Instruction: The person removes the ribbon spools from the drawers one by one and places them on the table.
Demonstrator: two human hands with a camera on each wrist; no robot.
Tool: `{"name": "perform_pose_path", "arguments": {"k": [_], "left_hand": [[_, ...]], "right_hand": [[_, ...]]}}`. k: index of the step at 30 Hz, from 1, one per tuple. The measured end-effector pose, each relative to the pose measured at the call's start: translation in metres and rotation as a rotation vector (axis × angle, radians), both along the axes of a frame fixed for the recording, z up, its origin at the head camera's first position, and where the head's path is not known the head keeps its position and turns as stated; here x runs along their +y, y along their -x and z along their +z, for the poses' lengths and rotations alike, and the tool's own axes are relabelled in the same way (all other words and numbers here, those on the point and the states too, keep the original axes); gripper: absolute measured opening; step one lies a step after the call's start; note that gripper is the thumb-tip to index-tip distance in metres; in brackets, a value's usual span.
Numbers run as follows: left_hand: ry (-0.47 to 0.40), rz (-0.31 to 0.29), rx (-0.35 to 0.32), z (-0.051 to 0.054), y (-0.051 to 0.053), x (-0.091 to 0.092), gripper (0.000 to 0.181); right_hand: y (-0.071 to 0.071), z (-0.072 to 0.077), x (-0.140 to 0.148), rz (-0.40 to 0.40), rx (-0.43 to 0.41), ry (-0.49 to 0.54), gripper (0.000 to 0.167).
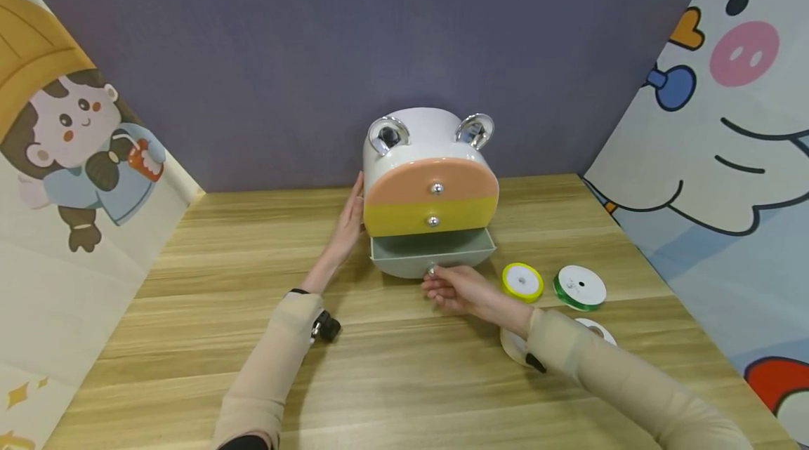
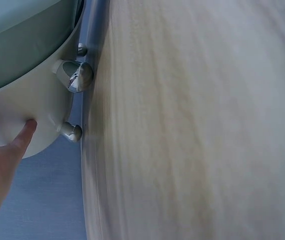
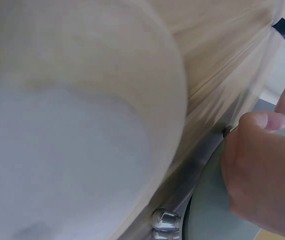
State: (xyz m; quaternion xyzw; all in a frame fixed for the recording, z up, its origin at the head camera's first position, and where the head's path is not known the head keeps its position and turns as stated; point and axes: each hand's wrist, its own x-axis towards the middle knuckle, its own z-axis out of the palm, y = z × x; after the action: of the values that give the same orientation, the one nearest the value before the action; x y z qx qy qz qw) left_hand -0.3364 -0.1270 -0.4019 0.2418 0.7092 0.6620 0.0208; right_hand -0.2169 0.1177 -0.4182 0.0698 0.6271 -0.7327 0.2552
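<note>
A small white cabinet (image 1: 420, 133) with silver ears and a rounded front stands on the table near the back wall. Its orange top drawer (image 1: 401, 183) and yellow middle drawer (image 1: 398, 220) are closed. Below them, the grey-green bottom drawer (image 1: 398, 266) is pulled out, its visible inside bare. My right hand (image 1: 458, 288) pinches the round silver knob (image 1: 432, 270) of that drawer, and in the right wrist view the hand (image 3: 262, 170) covers the knob. With fingers extended, my left hand (image 1: 346, 229) rests against the cabinet's left side; a fingertip touches the white shell (image 2: 47, 107).
Right of the cabinet lie a yellow-edged ribbon roll (image 1: 522, 281) and a green ribbon roll (image 1: 579, 286). Two paler rolls, one a white roll (image 1: 597, 329), are partly hidden by my right forearm. A dark wall (image 1: 284, 85) rises behind the table (image 1: 379, 380).
</note>
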Motion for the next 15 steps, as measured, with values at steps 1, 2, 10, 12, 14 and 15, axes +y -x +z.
{"name": "perform_pose_path", "arguments": {"k": [1, 2, 10, 12, 14, 15], "left_hand": [[-0.001, 0.001, 0.000, 0.000, 0.000, 0.000, 0.053], [0.001, 0.003, 0.005, -0.001, 0.000, -0.001, 0.054], [-0.013, -0.012, -0.009, 0.002, -0.001, -0.001, 0.054], [-0.014, -0.015, -0.007, 0.002, -0.001, -0.001, 0.054], [-0.014, -0.014, -0.005, 0.002, -0.001, -0.001, 0.054], [-0.014, -0.015, -0.004, 0.003, -0.002, -0.001, 0.054]], "right_hand": [[0.001, 0.000, 0.000, 0.000, 0.002, 0.002, 0.036], [0.002, 0.001, -0.001, 0.000, 0.003, 0.004, 0.036], [0.009, 0.003, -0.004, -0.005, -0.004, -0.004, 0.038], [0.010, 0.004, -0.004, 0.003, 0.001, -0.011, 0.038], [0.012, 0.004, -0.004, 0.003, 0.002, -0.015, 0.038], [0.012, 0.004, -0.004, 0.004, 0.001, -0.016, 0.038]]}}
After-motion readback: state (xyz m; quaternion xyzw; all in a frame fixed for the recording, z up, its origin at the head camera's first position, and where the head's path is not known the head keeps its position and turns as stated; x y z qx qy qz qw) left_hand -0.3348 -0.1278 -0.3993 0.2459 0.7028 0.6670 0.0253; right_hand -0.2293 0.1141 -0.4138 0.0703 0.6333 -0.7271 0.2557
